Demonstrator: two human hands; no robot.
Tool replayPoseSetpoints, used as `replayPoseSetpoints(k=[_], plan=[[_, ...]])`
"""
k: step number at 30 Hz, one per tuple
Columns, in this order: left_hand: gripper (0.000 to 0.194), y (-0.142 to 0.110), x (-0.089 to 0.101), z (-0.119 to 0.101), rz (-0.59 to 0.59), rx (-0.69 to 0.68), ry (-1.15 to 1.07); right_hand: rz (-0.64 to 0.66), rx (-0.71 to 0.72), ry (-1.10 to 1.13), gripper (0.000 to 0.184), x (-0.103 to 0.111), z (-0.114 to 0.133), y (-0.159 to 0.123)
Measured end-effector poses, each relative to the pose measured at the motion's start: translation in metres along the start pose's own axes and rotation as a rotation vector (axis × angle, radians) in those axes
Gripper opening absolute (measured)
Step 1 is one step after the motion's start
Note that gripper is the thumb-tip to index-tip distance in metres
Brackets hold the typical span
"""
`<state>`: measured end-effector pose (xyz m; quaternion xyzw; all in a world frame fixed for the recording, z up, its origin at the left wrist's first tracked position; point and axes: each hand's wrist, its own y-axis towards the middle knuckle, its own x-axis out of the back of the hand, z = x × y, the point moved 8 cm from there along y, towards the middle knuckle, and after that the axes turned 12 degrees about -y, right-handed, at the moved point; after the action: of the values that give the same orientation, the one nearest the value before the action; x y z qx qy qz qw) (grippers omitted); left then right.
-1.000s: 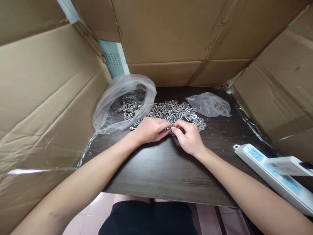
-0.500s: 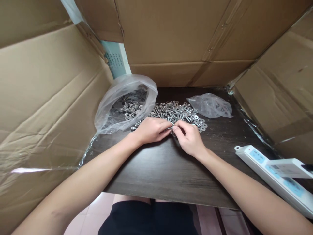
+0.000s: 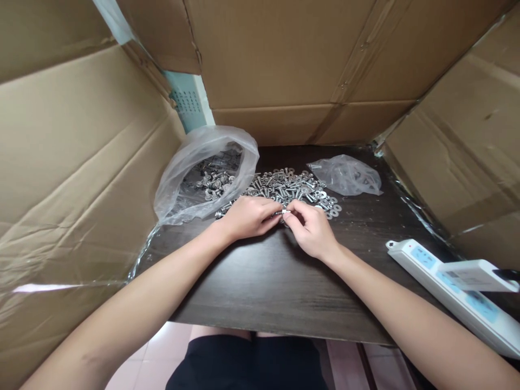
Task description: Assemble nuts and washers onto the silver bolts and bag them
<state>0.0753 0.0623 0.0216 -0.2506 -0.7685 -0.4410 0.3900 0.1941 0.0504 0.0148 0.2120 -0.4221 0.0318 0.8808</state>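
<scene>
My left hand (image 3: 252,218) and my right hand (image 3: 312,228) meet in front of a pile of loose bolts, nuts and washers (image 3: 280,187). A small shiny bolt (image 3: 286,212) lies sideways between their fingertips. My left thumb and fingers are closed on one end of it. At the other end, my right thumb and forefinger pinch what looks like a nut on the shank, though fingers partly cover it. Flat washers (image 3: 335,208) lie just beyond my right hand. Left of the pile, an open clear plastic bag (image 3: 166,201) holds more bolts with washers on them.
A smaller clear plastic bag (image 3: 349,176) lies at the back right of the dark wooden table (image 3: 260,281). A white power strip (image 3: 422,276) with a plug in it sits along the right side. Cardboard walls (image 3: 276,59) enclose the back and both sides.
Both hands stay together at the bolt. My right fingertips have shifted slightly, and more of the shiny metal shows between them. The whole view has slid slightly.
</scene>
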Motion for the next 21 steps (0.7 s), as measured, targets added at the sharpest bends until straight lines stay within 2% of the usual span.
replayPoseSetpoints(k=[21], plan=[[0.025,-0.001,0.0007,-0.0047,-0.024,-0.059,0.001,-0.044,0.004,-0.005,0.014,0.0027,0.0011,0.0001]])
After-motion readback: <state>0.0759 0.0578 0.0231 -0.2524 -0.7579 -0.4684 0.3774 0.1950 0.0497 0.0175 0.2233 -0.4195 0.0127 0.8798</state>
